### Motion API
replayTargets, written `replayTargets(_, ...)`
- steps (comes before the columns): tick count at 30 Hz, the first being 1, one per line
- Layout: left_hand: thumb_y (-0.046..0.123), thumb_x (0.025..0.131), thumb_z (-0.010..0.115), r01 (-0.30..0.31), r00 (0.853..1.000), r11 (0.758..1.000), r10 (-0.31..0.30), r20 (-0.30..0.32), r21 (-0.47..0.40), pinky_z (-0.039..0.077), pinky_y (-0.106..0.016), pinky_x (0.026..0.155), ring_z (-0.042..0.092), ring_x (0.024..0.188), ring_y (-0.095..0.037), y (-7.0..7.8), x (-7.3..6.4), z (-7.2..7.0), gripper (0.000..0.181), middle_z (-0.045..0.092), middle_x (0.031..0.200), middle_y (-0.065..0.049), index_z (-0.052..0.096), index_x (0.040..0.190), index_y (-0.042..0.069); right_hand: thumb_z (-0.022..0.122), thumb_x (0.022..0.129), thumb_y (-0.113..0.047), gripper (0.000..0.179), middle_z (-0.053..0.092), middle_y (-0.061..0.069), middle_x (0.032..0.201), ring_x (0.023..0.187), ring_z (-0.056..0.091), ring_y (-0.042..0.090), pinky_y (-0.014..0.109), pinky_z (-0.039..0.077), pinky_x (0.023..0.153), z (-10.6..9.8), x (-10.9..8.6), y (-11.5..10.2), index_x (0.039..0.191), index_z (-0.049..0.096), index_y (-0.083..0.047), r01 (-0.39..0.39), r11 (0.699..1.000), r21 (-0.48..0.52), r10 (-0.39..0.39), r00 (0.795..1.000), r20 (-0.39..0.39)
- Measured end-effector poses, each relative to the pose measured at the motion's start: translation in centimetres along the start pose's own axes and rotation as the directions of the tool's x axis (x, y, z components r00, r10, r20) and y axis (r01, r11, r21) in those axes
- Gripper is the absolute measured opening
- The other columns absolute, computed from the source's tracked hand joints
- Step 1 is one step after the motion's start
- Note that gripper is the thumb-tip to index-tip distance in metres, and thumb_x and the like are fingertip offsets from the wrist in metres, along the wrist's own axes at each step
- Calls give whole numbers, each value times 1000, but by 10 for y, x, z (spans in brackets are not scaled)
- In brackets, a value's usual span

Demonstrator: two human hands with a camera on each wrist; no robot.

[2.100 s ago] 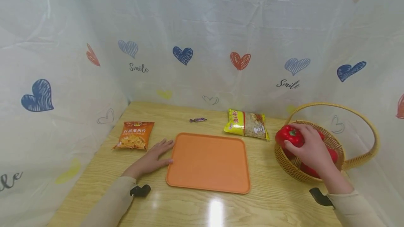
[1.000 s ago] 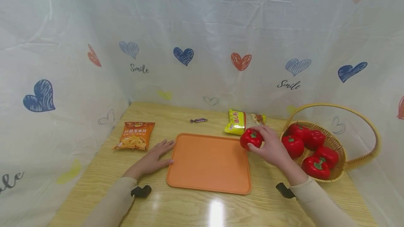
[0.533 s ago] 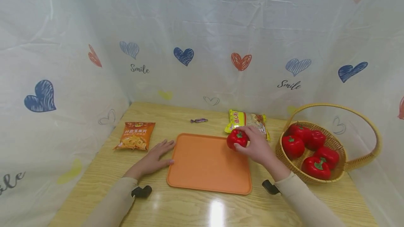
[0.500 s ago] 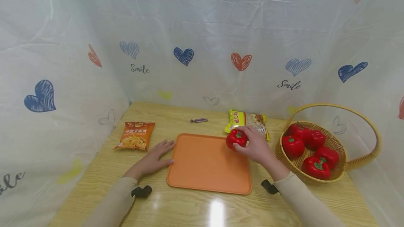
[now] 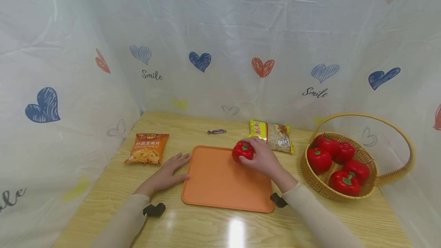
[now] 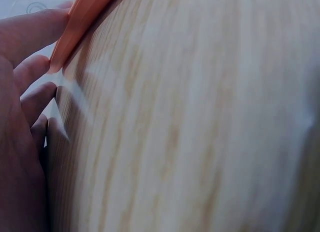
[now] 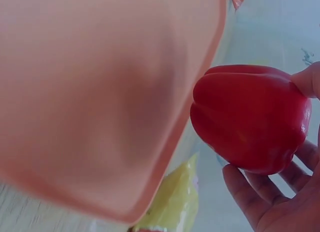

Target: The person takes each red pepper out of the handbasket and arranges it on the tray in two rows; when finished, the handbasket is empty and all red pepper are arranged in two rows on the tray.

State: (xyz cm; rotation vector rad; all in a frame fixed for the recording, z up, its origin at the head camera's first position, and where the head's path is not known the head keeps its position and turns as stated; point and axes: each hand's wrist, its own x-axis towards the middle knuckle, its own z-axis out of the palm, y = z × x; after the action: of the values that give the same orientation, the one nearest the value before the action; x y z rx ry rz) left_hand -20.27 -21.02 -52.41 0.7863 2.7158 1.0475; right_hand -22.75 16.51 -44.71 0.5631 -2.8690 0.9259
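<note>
In the head view my right hand (image 5: pixel 262 157) grips a red bell pepper (image 5: pixel 242 151) by its side, over the back part of an orange tray (image 5: pixel 227 179). The right wrist view shows this bell pepper (image 7: pixel 250 117) between thumb and fingers, apart from the tray (image 7: pixel 100 91) with a shadow on the tray's surface. My left hand (image 5: pixel 165 176) lies with fingers spread at the tray's left edge. Seen from the left wrist, its thumb and a finger (image 6: pixel 35 71) touch the tray's rim (image 6: pixel 82 26).
A wicker basket (image 5: pixel 311 175) with a tall handle stands at the right, holding several red bell peppers (image 5: pixel 345 183). Behind the tray lie a yellow-ended pasta bag (image 5: pixel 279 137) and a small purple wrapped candy (image 5: pixel 217 131). An orange snack bag (image 5: pixel 147 148) lies at the left.
My right hand has taken the bell pepper out of the basket and carried it left, past the pasta bag, to above the tray. The left hand has stayed at the tray's edge.
</note>
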Motion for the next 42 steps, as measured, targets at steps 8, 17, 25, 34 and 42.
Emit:
replayTargets(8, 41, 98, 67, 20, 1000, 1000, -20, 9, -13, 8, -63, 122, 13, 154, -39, -3, -1, 0, 75, 31, 165, -10, 35, 159, 12, 81, 84, -30, 57, 58, 6, 131, 116, 58, 27, 44, 60, 89, 18, 13, -13, 135, 61, -11, 12, 999, 39, -13, 1000, 24)
replayTargets(17, 43, 98, 66, 22, 1000, 1000, -22, 15, -22, 8, -63, 122, 13, 155, -38, -4, 0, 1, 75, 30, 165, -9, 35, 160, 14, 80, 85, -32, 57, 57, 4, 131, 116, 56, 25, 42, 60, 87, 36, 28, -26, 136, 61, -15, 14, 999, 48, -17, 998, 55)
replayTargets(25, 45, 97, 67, 40, 999, 999, -40, 10, -10, 10, -63, 122, 14, 155, -38, -3, 1, 1, 76, 31, 165, -8, 36, 160, 16, 81, 84, -33, 58, 58, 4, 130, 118, 54, 25, 42, 59, 90, 54, 41, -38, 135, 60, -16, 47, 998, 36, -50, 996, 71)
replayTargets(34, 45, 97, 67, 57, 998, 998, -57, 1, -20, 12, -67, 120, 14, 155, -38, -1, 1, 0, 75, 33, 165, -7, 38, 159, 17, 79, 86, -35, 60, 55, 8, 140, 124, 52, 28, 43, 57, 94, 66, 52, -54, 139, 58, -16, 90, 996, 23, -92, 991, 98)
replayTargets(42, 47, 96, 67, 67, 998, 998, -67, 1, -16, 12, -68, 119, 14, 155, -38, -4, 2, 2, 75, 32, 165, -6, 38, 159, 19, 78, 87, -35, 60, 52, 9, 143, 127, 51, 28, 43, 56, 97, 73, 60, -62, 141, 57, -17, 78, 996, 32, -81, 990, 119)
